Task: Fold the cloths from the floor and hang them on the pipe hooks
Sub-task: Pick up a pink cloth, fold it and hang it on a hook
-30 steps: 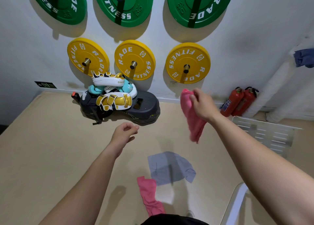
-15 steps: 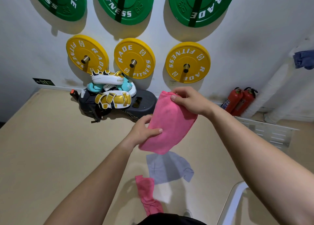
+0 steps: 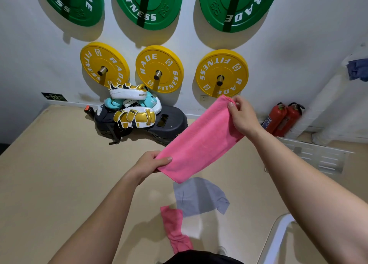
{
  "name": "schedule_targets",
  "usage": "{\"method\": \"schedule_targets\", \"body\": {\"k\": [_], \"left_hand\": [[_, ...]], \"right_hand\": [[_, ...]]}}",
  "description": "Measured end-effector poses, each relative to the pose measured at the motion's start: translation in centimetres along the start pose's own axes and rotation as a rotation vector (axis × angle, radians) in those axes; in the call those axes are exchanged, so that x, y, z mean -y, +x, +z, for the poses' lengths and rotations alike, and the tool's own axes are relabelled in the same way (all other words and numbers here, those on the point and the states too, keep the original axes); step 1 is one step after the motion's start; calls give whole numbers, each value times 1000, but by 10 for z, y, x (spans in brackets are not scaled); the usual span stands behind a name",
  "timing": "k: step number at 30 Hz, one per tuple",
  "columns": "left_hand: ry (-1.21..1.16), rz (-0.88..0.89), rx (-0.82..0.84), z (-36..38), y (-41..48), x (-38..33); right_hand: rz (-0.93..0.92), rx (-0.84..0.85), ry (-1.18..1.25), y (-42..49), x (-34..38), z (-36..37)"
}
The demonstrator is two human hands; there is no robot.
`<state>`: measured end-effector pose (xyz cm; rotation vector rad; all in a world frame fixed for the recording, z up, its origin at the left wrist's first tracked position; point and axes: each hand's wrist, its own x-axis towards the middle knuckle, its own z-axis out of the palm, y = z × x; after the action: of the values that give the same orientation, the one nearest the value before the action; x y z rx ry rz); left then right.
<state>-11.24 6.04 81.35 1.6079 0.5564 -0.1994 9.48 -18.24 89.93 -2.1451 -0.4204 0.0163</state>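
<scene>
Pink cloth point(image 3: 201, 142) is held clear of the floor point(image 3: 49, 174), stretched flat on a diagonal between both hands.

Left hand point(image 3: 148, 163) pinches the cloth's lower left corner, with the thumb on top and the fingers curled beneath. Right hand point(image 3: 242, 116) pinches the upper right end between the thumb and curled fingers. The cloth runs up and to the right from the left hand to the right hand. Its lower edge hangs free just past the left hand's grip.

On the floor below the held cloth lies a grey-blue cloth point(image 3: 199, 198), spread out and rumpled. A second pink cloth point(image 3: 175, 230) lies in a crumpled strip, touching the grey-blue cloth's near left corner.

Along the floor's far edge, against the wall, is a pile of boxing pads point(image 3: 133, 112). Two red fire extinguishers point(image 3: 282, 118) stand toward the far right corner. A white pipe point(image 3: 326, 104) rises at the right with a dark blue cloth point(image 3: 357, 69) hanging on it. Yellow weight plates point(image 3: 159, 69) and green weight plates point(image 3: 148, 4) are mounted on the wall.
</scene>
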Motion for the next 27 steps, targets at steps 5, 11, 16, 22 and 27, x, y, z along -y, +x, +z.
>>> {"method": "schedule_targets", "body": {"k": [5, 11, 16, 22, 27], "left_hand": [[-173, -20, -77, -3, 1, -3], [-385, 41, -439, 7, 13, -15], [233, 167, -759, 15, 13, -22], [532, 98, -830, 6, 16, -16], [263, 156, -753, 26, 15, -22]], "right_hand": [[107, -34, -77, -12, -19, 2], [167, -9, -60, -32, -34, 18], [178, -34, -82, -44, -44, 28], [246, -26, -268, -55, -53, 33], [205, -32, -71, -79, -38, 55]]}}
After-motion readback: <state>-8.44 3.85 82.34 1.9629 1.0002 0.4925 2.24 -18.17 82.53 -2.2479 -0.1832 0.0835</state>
